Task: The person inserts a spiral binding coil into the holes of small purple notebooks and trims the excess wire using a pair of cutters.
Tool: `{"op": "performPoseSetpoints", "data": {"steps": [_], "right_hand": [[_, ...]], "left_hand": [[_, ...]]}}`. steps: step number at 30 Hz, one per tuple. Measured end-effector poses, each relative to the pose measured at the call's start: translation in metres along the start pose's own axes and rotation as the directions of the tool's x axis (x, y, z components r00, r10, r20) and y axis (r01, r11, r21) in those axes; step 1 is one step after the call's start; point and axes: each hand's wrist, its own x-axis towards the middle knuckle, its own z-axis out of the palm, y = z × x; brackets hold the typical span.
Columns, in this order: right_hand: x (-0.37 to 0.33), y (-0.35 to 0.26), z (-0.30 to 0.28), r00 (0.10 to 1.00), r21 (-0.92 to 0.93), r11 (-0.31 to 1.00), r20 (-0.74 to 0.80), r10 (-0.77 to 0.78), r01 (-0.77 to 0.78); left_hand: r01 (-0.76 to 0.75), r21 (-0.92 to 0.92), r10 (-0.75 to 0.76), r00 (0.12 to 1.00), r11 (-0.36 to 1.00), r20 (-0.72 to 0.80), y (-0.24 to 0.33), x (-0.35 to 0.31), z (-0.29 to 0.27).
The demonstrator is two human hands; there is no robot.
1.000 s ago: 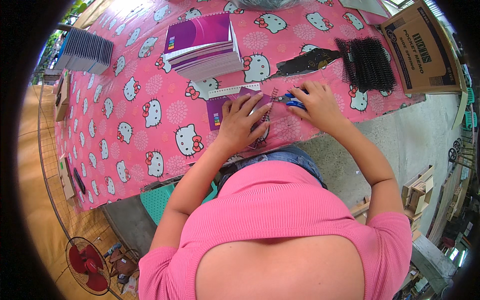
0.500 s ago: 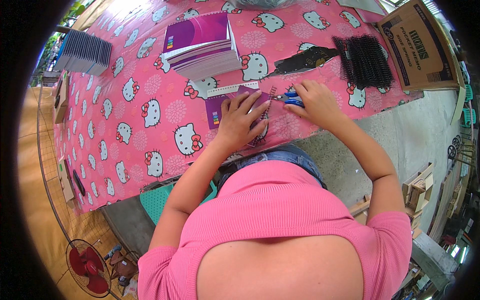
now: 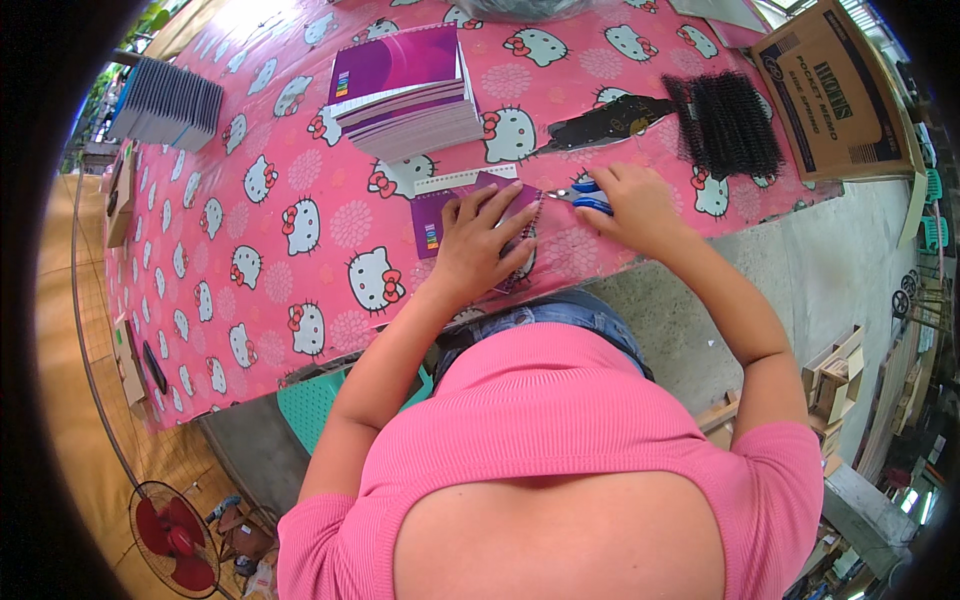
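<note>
My left hand (image 3: 478,238) lies with fingers spread over a purple notebook cover (image 3: 428,222), pressing it on the table. The cover sits at an angle, and a white page strip with punched holes (image 3: 465,180) shows along the far edge. A dark spiral coil (image 3: 530,232) runs down the right edge of the notebook, partly hidden by my fingers. In my right hand (image 3: 630,205) is a pair of blue-handled pliers (image 3: 590,197). Their metal jaws touch or nearly touch the coil's far end, at the notebook's corner.
Behind my left hand stands a stack of purple notebooks (image 3: 405,95). A pile of black spiral coils (image 3: 725,125) lies at the right, beside a brown cardboard box (image 3: 835,95). Black torn sheeting (image 3: 610,122) shows between them. Bound notebooks (image 3: 170,105) stand far left on the pink tablecloth (image 3: 340,265).
The coil end that stuck out past the notebook's far corner no longer shows there. My right hand and the pliers have shifted slightly; my left hand stays put.
</note>
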Motion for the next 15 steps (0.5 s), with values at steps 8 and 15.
{"op": "performPoseSetpoints", "data": {"steps": [8, 15], "right_hand": [[0.002, -0.005, -0.007, 0.977, -0.085, 0.986, -0.145, -0.157, 0.145], [0.022, 0.003, -0.013, 0.906, 0.393, 0.86, 0.39, 0.165, -0.326]], "left_hand": [[-0.01, 0.015, 0.01, 1.0, 1.0, -0.009, -0.001, 0.0, 0.0], [-0.024, 0.038, 0.025, 0.999, 0.999, -0.025, -0.003, 0.0, 0.003]]}}
